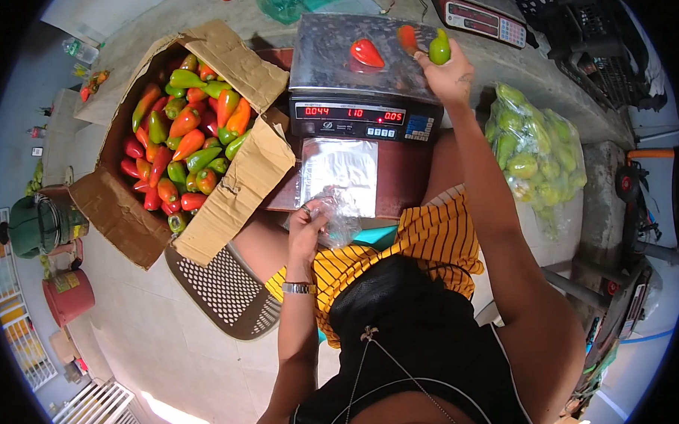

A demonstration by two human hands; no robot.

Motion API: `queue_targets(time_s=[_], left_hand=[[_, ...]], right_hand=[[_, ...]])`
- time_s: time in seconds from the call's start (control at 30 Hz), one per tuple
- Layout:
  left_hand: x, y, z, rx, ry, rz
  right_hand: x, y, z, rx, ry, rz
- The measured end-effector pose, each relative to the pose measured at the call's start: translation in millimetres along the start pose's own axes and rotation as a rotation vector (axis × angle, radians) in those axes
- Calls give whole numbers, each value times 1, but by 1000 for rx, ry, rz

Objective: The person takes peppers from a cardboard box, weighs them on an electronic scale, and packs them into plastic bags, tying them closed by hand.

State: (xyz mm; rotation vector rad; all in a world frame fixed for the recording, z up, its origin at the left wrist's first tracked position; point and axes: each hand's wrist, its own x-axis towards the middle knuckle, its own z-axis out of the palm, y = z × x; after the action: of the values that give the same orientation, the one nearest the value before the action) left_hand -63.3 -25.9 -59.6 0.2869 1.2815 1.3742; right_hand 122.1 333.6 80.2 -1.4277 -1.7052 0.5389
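Note:
My right hand is closed around a green pepper above the right end of the digital scale. An orange-red pepper, blurred, is right by its fingertips; whether they grip it too I cannot tell. One red pepper lies on the metal pan, and the display shows 0.044, 1.10 and 0.05. Down by my lap, my left hand pinches a crumpled clear plastic bag. Flat clear bags lie in a stack just in front of the scale.
At the left stands an open cardboard box full of red, orange and green peppers. A filled clear bag of green peppers rests at the right. A second scale is at the back right; a brown perforated plastic piece is below the box.

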Motion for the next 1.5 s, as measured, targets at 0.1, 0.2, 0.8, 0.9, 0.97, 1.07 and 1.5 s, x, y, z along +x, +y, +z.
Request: queue_targets(time_s=[0.1,0.2,0.8,0.9,0.97,1.07,1.5], left_hand=[[2,-2,-2,-1,-1,-4],[2,-1,0,12,10,4],[2,0,2,22,10,-19],[2,-1,3,22,13,-12],[2,-1,3,16,7,-10],[2,-1,3,24,6,-17],[0,1,3,12,11,-9]], right_hand=[[9,15,20,64,-27,-26],[20,24,33,468,-241,313],[7,30,-1,723,-160,532],[20,63,-9,904,-239,539],[23,72,-16,1037,-220,555],[27,79,-23,1069,-294,537],[41,58,10,168,-304,233]])
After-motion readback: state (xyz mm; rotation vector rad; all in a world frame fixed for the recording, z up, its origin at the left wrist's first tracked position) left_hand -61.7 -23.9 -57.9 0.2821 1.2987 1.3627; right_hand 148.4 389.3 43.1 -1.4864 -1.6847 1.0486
